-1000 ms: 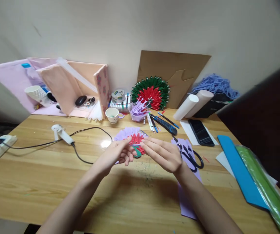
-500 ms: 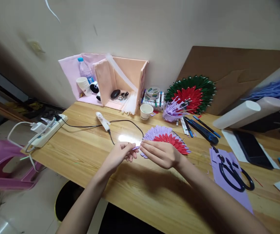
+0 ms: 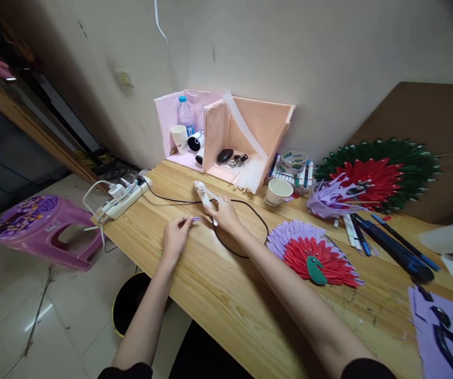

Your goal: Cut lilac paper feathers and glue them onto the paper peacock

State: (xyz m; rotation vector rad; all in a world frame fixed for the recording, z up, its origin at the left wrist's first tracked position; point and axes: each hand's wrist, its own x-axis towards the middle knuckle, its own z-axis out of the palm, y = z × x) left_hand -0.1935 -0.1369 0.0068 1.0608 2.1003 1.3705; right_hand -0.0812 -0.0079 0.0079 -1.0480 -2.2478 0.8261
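My left hand (image 3: 175,238) is above the table's near left part, its thumb and fingertips pinching a small folded purple paper piece (image 3: 195,219). Farther forward, my right hand (image 3: 225,215) has its fingers at the handle of a white hot glue gun (image 3: 201,190), which lies on the table with a black cord. To the right of my right forearm is a paper peacock (image 3: 316,268) with a green body, red inner feathers and purple outer feathers.
A white paper cup (image 3: 278,192), a tub of purple paper strips (image 3: 324,199) and markers (image 3: 351,231) stand or lie behind the peacock. At the left edge is a power strip (image 3: 127,200). Black-handled scissors (image 3: 445,342) rest on purple sheets at right.
My hands have parted. The right one has left the purple paper piece and reached forward to the glue gun; the left keeps the paper. The view has turned left, and the peacock's green body now shows.
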